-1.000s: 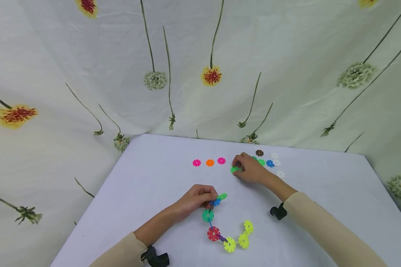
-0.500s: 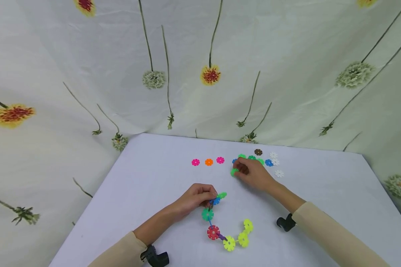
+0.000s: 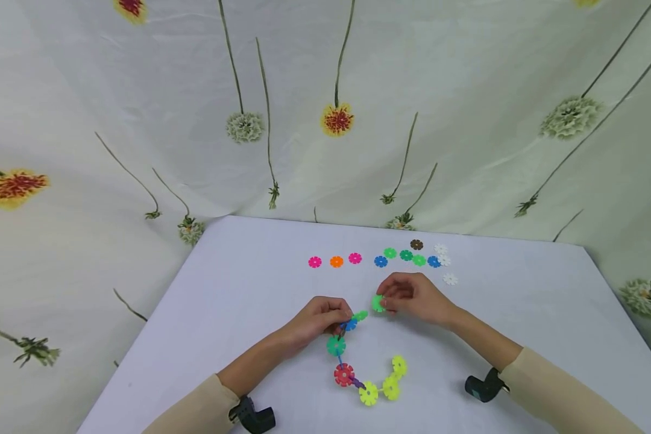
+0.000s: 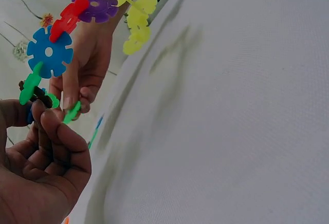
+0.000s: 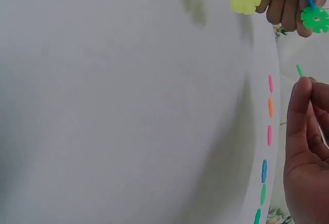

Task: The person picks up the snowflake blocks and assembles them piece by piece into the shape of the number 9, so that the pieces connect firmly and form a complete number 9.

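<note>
My left hand (image 3: pixel 320 319) pinches the upper end of a chain of interlocking flower-shaped discs, near a blue disc (image 3: pixel 349 325) with a bright green one (image 3: pixel 360 315) at the tip. Below the fingers hang a teal green disc (image 3: pixel 336 345), a red disc (image 3: pixel 344 374), a purple disc (image 4: pixel 95 5) and several yellow discs (image 3: pixel 368 393). A brown disc (image 4: pixel 42 96) shows beside the left fingertips in the left wrist view. My right hand (image 3: pixel 418 297) holds a loose light green disc (image 3: pixel 378 303) between thumb and fingers, a short way right of the chain's green tip and apart from it.
Loose discs lie along the back of the white table (image 3: pixel 239 271): pink (image 3: pixel 314 262), orange (image 3: pixel 336 261), blue (image 3: pixel 380 261), greens (image 3: pixel 406 255), brown (image 3: pixel 416 244) and whites (image 3: pixel 450 279). A flower-patterned cloth (image 3: pixel 304 169) hangs behind the table.
My right hand has drawn back from the row of loose discs toward the left hand, bringing the light green disc with it. The left hand stays nearly still with the chain.
</note>
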`<state>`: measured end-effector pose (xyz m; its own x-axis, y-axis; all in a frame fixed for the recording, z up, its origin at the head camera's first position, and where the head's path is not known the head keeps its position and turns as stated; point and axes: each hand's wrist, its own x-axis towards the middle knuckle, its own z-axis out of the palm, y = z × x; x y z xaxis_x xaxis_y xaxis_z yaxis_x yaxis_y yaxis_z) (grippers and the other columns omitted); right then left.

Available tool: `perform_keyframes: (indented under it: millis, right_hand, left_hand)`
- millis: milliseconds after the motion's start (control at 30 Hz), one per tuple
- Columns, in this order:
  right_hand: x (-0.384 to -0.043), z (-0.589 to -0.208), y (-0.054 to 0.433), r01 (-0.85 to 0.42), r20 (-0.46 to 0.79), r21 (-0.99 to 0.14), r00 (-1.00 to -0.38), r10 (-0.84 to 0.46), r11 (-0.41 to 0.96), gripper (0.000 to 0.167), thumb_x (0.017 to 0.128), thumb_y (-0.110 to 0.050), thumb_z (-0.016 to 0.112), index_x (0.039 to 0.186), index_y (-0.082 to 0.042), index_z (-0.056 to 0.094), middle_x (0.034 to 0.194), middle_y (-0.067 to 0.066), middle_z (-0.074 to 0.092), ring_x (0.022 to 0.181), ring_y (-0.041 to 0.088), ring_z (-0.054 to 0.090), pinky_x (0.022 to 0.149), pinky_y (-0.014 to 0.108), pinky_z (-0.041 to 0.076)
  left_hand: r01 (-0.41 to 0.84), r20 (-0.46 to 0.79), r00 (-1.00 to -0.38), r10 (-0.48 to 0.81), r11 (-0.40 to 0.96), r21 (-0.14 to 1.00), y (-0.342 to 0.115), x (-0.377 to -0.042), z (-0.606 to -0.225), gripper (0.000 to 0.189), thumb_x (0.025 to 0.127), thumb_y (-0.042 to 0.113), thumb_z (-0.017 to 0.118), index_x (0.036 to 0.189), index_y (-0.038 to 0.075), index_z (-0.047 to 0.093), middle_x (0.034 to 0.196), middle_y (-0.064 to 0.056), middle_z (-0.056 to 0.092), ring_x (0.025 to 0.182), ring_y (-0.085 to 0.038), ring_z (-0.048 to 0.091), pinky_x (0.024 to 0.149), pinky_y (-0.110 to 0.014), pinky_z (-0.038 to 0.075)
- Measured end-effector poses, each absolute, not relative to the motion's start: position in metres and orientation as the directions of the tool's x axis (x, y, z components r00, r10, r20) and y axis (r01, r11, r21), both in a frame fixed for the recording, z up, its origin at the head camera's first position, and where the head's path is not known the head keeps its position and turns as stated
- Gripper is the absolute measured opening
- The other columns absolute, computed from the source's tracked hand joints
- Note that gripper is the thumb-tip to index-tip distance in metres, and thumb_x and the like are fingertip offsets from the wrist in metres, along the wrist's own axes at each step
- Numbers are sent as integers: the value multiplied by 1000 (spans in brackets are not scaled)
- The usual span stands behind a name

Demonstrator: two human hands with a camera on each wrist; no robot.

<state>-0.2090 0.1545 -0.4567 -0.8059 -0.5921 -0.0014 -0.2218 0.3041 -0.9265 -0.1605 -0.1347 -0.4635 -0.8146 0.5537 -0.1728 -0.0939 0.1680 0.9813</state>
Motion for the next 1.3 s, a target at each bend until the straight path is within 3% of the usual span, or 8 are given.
perform_keyframes:
  millis: [200, 533, 933, 1300]
  right_hand:
    - [-197, -447, 155, -97, -35, -978, -800, -599, 186, 25, 99, -10, 76, 120, 2, 70, 103, 20, 75, 82, 24, 75, 80, 29, 66]
    - [-187, -450, 150, -21, -72, -990, -787, -613, 143, 25, 99, -9, 75, 120, 4, 69, 101, 13, 75, 86, 24, 78, 82, 32, 67]
    - [-185, -451, 147, -19, -68, -990, -799, -598, 137, 23, 100, -9, 75, 118, 4, 69, 99, 10, 75, 85, 25, 78, 82, 31, 67]
    - [-184, -442, 142, -48, -69, -982, -813, -578, 185, 18, 96, -9, 79, 111, 1, 76, 96, 12, 79, 76, 14, 76, 79, 30, 66]
  left_hand:
    - [-100, -181, -816, 548, 175, 979, -134, -160, -462, 29, 108, 21, 60, 109, -8, 67, 80, 7, 62, 77, -10, 59, 77, -17, 53]
    - [-101, -183, -817, 546, 177, 979, -131, -161, -463, 28, 107, 20, 61, 108, -8, 66, 79, 6, 63, 76, -10, 59, 77, -17, 54]
    - [-84, -178, -814, 552, 190, 978, -131, -160, -461, 29, 107, 21, 61, 110, -8, 66, 80, 6, 63, 76, -10, 59, 77, -17, 54]
    - [-36, -151, -808, 569, 208, 978, -128, -161, -462, 24, 108, 21, 62, 106, -2, 67, 79, 1, 60, 73, -10, 58, 75, -19, 52]
